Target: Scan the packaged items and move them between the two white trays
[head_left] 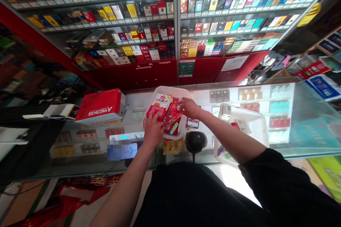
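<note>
The snack packets (170,113) lie heaped in a white tray (183,94) on the glass surface (306,120), and my left hand (152,129) grips the red-and-white packet (160,105) at the tray's near left edge. My right hand (189,107) rests loosely curled on the pile, fingers touching the red packets. A red box (101,106) sits well left of the tray, a black scanner (195,142) just in front of it.

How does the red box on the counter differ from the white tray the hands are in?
The red box is closed, with white lettering on its side; the white tray is open-topped and holds red snack packets. The box lies untouched at the left; the left hand and right hand are both at the tray's packets. Both rest on the glass counter.
</note>
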Demonstrator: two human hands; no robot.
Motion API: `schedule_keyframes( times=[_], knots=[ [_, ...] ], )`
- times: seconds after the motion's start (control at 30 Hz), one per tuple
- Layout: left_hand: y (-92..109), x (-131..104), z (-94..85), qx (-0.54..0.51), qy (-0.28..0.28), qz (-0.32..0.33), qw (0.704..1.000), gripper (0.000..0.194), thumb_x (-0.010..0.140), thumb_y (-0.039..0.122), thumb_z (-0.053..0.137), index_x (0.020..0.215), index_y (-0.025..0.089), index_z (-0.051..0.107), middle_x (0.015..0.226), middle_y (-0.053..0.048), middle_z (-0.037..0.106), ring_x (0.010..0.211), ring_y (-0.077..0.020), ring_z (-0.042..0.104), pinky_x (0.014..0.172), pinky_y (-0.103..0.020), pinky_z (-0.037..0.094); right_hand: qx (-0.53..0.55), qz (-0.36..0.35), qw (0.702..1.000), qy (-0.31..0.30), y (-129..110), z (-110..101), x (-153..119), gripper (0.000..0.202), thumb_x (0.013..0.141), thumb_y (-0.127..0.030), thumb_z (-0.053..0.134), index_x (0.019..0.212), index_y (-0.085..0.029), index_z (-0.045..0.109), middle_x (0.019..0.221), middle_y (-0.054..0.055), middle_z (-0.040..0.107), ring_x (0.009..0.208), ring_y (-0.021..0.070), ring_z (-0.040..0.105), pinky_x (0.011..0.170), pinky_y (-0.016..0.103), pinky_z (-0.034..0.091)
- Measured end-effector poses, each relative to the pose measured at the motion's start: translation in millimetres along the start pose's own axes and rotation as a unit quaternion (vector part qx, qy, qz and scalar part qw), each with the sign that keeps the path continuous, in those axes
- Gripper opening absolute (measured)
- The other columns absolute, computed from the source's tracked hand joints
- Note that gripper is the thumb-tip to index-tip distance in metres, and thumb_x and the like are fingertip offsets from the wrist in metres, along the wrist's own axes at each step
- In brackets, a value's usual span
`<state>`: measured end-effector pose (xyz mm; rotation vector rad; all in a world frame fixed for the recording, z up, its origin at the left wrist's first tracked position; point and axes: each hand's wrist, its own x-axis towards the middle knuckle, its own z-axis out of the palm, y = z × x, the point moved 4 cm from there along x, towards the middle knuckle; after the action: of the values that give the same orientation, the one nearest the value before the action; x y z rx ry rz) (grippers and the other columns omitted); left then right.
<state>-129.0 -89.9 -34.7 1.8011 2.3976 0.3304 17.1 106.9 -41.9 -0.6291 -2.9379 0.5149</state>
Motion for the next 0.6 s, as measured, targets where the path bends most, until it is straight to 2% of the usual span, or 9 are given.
schedule_keyframes(
  times=[0.07,0.2,0.3,0.43,0.6],
  knots=[
    [-4.1,2.4,-8.1,-0.028,0.008,-0.005,1.000,0.016,0.092,0.026,0.068,0.089,0.026,0.084,0.163,-0.008,0.053,0.162,-0.0405,0.030,0.128,-0.072,0.024,0.033,-0.021,0.999,0.017,0.3,-9.7,-6.1,0.014,0.085,-0.011,0.070,0.085,-0.021,0.081,0.132,0.010,0.075,0.129,0.0279,0.065,0.123,0.049,0.039],
    [-9.1,10.2,-23.2,-0.087,0.015,-0.002,0.996,0.018,0.093,0.025,0.065,0.089,0.028,0.083,0.160,-0.004,0.057,0.163,-0.0363,0.029,0.130,-0.070,0.023,0.078,-0.018,0.996,0.026,-0.9,-27.3,-25.8,0.016,0.082,-0.008,0.072,0.090,-0.020,0.080,0.130,0.012,0.076,0.127,0.0296,0.067,0.112,0.045,0.050],
    [-11.0,17.4,-28.4,-0.121,0.021,0.010,0.992,0.019,0.094,0.026,0.064,0.092,0.028,0.083,0.156,-0.003,0.061,0.162,-0.0338,0.031,0.130,-0.064,0.027,0.090,-0.008,0.995,0.036,-3.1,-35.0,-41.4,0.014,0.084,-0.010,0.073,0.090,-0.020,0.081,0.126,0.011,0.078,0.125,0.0297,0.068,0.112,0.045,0.051],
    [-9.8,26.1,-26.3,-0.139,0.031,0.037,0.989,0.019,0.095,0.027,0.064,0.095,0.027,0.083,0.153,-0.003,0.064,0.160,-0.0321,0.035,0.131,-0.058,0.029,0.114,0.017,0.991,0.062,-3.0,-37.7,-59.1,0.013,0.086,-0.011,0.073,0.086,-0.021,0.082,0.126,0.012,0.078,0.126,0.0296,0.068,0.111,0.046,0.052],
    [-1.8,35.8,-18.1,-0.107,0.009,0.039,0.993,0.021,0.096,0.029,0.063,0.097,0.027,0.084,0.158,-0.005,0.059,0.161,-0.0354,0.032,0.131,-0.063,0.027,0.137,0.071,0.980,0.128,0.7,-38.5,-82.5,0.014,0.090,-0.015,0.069,0.083,-0.020,0.080,0.129,0.014,0.076,0.131,0.0302,0.065,0.114,0.050,0.051]
  ],
)
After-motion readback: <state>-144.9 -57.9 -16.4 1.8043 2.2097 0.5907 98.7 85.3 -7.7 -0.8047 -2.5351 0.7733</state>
